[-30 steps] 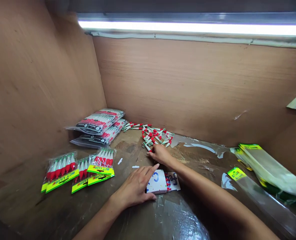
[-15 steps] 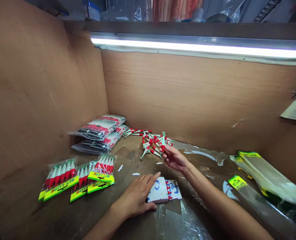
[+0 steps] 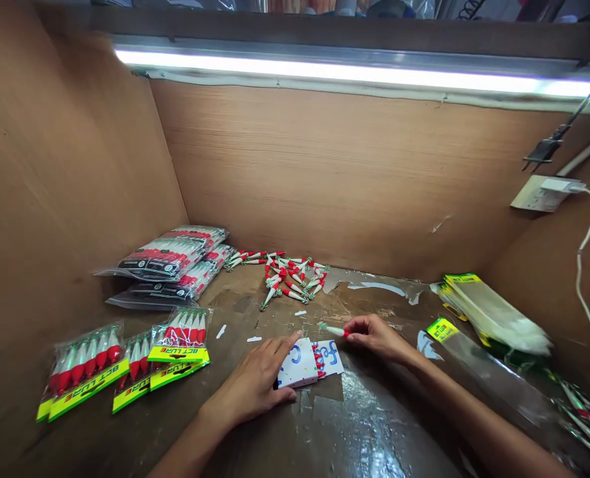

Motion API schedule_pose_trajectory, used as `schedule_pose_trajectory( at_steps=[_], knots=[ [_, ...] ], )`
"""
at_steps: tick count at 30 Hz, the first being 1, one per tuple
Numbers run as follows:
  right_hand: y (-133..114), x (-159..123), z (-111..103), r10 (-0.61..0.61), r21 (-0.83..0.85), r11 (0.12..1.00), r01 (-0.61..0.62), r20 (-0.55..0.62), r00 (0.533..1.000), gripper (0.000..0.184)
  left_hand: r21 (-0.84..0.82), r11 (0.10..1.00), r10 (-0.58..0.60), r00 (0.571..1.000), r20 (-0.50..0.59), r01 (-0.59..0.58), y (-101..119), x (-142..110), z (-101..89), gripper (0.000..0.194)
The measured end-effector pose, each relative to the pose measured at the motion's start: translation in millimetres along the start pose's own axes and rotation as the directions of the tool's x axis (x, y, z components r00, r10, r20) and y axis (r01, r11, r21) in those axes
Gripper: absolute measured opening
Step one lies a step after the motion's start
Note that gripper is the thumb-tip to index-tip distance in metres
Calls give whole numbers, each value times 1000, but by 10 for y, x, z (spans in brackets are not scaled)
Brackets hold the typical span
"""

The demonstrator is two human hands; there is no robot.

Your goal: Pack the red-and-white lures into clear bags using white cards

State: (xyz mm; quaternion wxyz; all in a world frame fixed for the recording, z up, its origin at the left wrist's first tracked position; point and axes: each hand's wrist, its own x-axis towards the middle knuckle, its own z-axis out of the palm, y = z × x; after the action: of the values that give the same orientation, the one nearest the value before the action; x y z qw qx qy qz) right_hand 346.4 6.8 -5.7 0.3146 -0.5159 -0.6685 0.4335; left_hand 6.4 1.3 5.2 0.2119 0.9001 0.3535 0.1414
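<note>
My left hand (image 3: 264,373) grips the left end of a small white cardboard box (image 3: 299,364) with blue lettering, thumb at the near side and fingers along the far side. Red lure ends stick out of the box's right side, over a white card flap (image 3: 332,358). Just right of the box, my right hand (image 3: 372,337) pinches a white-and-red squid lure (image 3: 333,330) by its red end. The lure lies level, its green hooked end pointing left. Behind both hands is a loose pile of the same lures (image 3: 295,282).
Filled lure packets (image 3: 88,372) with yellow-green headers lie at left, before stacked bags of lures (image 3: 168,262). Unfilled header bags (image 3: 494,312) and a single clear bag (image 3: 489,365) are at right. A white cable (image 3: 580,265) hangs from the socket (image 3: 541,192). Wooden walls enclose the bench.
My right hand has brought the lure from the pile toward me and down beside the box, turning it from upright to level. My left hand stays on the box. The view has swung right.
</note>
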Motion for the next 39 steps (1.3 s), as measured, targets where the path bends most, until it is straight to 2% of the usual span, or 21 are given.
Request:
schedule_pose_trajectory(
  at_steps=[3, 5, 10, 16, 19, 24, 31, 34, 36, 38, 39],
  knots=[
    [35, -61, -15, -54, -347, 937, 35, -46, 997, 20, -6, 1000, -1, 1000, -2, 1, 4, 5, -4, 103],
    [-5, -48, 20, -83, -429, 901, 64, -24, 996, 21, -5, 1000, -3, 1000, -6, 3, 7, 8, -5, 101],
    [-147, 116, 251, -173, -471, 864, 178, 55, 983, 18, -10, 1000, -4, 1000, -5, 4, 18, 22, -2, 103],
    [-182, 348, 567, -314, -588, 750, 305, 89, 945, 17, -47, 999, -8, 1000, -9, 7, 13, 24, 3, 105],
    [-144, 369, 582, -345, -579, 730, 362, 145, 927, 19, -41, 999, -7, 1000, -9, 7, 2, 19, 7, 105],
    [-116, 322, 562, -353, -604, 717, 348, 116, 928, 23, -6, 1000, -9, 1000, 8, 9, -50, 17, 49, 95],
    [-194, 338, 672, -356, -593, 724, 354, 118, 927, 23, 37, 998, -51, 998, 30, 50, -80, 18, 66, 78],
    [-275, 264, 596, -355, -598, 721, 349, 114, 928, 24, 23, 999, -46, 999, 29, 46, -58, 31, 53, 77],
    [-291, 151, 430, -339, -631, 718, 294, 52, 939, 28, 17, 999, -36, 999, 16, 35, -43, 44, 48, 78],
    [-226, -41, 158, -273, -692, 708, 142, -83, 958, 31, 11, 1000, -16, 1000, -6, 16, -29, 58, 45, 80],
    [-156, -174, -8, -218, -725, 688, 24, -176, 960, 32, 7, 1000, -2, 1000, -16, 2, -23, 65, 44, 80]
  ],
)
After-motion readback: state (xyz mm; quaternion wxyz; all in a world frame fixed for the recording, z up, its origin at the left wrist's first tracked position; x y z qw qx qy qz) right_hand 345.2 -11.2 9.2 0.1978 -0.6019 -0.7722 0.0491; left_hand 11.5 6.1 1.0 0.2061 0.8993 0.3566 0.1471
